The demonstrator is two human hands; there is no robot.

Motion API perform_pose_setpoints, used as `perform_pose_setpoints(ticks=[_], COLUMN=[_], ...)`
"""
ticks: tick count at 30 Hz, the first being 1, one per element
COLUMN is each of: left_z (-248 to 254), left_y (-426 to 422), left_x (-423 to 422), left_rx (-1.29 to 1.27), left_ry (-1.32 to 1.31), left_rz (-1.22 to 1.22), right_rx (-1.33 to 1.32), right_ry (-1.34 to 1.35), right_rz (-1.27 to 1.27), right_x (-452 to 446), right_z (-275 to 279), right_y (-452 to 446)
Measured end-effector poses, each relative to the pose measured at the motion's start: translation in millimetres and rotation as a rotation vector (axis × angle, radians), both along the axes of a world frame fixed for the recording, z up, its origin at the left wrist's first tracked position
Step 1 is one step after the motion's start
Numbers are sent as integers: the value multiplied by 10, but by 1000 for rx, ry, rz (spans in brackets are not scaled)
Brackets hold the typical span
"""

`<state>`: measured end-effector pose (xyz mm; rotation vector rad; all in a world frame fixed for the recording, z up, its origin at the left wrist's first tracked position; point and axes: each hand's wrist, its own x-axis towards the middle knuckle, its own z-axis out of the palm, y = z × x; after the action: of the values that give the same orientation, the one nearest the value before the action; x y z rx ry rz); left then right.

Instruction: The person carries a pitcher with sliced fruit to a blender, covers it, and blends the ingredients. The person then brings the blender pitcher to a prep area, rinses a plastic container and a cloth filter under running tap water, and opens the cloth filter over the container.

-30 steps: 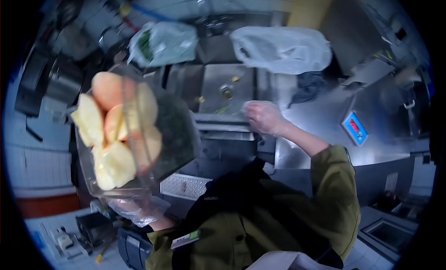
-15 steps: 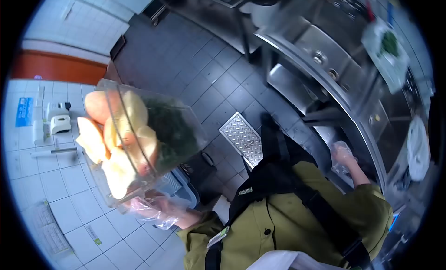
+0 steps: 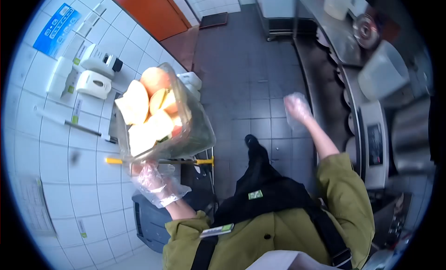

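Note:
My left hand [image 3: 155, 179], in a clear plastic glove, grips the lower edge of a clear plastic tub [image 3: 197, 130]. The tub is tilted and raised at the left. Pale and orange chunks of produce [image 3: 155, 126] fill it, too brightly lit to name their kind. The fingers under the tub are partly hidden. Away from my body on the right, my right hand [image 3: 298, 111] wears the same kind of glove. Its fingers look curled in, and nothing shows in them.
White dispensers [image 3: 95, 84] and a blue sign [image 3: 56, 29] hang on the tiled wall at left. A grey bin [image 3: 151, 221] stands below the tub. Along the right runs a steel counter with a translucent pitcher [image 3: 383, 72] and a scale [image 3: 375, 144]. An orange door [image 3: 151, 12] is ahead.
My view has turned left and moved along the floor; the sinks have gone out of sight. The tub stays in my left hand. My right hand has swung forward, away from the counter edge.

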<state>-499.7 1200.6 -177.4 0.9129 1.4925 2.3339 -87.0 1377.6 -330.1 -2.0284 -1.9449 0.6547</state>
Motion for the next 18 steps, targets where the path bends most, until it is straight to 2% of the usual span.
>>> perform_pose_setpoints(ticks=[2, 3, 4, 5, 6, 7, 8, 9, 12, 15, 16, 18], left_z=[36, 125, 299, 223, 132, 71, -99, 446, 611, 918, 536, 392], left_y=[710, 1151, 1551, 1942, 2320, 2695, 3100, 3585, 5134, 6494, 6525, 7310], left_x=[-230, -96, 216, 318, 413, 454, 519, -20, -323, -362, 335, 228], left_rx=[-13, 105, 11, 5, 4, -70, -34, -4, 37, 55, 41, 14], left_ry=[63, 139, 48, 47, 48, 120, 144, 61, -2, -149, -42, -8], left_rz=[-4, -111, -167, -163, -154, -180, -206, -238, -264, -328, -311, -307], right_rx=[434, 431, 401, 552, 166, -151, -396, -529, -728, -670, -641, -447], right_ry=[405, 359, 301, 87, -61, -176, -256, -321, -387, -409, -341, -322], right_rz=[34, -39, -109, -211, -185, -152, -125, -133, -175, -175, -120, -65], right_x=[-80, 67, 336, 540, 923, 1159, 1419, 1370, 1409, 1325, 1568, 1408], right_z=[132, -130, -813, -1464, -2007, -2260, -2525, -2183, -1863, -1792, -2428, -2362], right_y=[767, 1228, 1502, 1580, 1498, 1383, 1227, 1214, 2028, 3611, 4034, 5504])
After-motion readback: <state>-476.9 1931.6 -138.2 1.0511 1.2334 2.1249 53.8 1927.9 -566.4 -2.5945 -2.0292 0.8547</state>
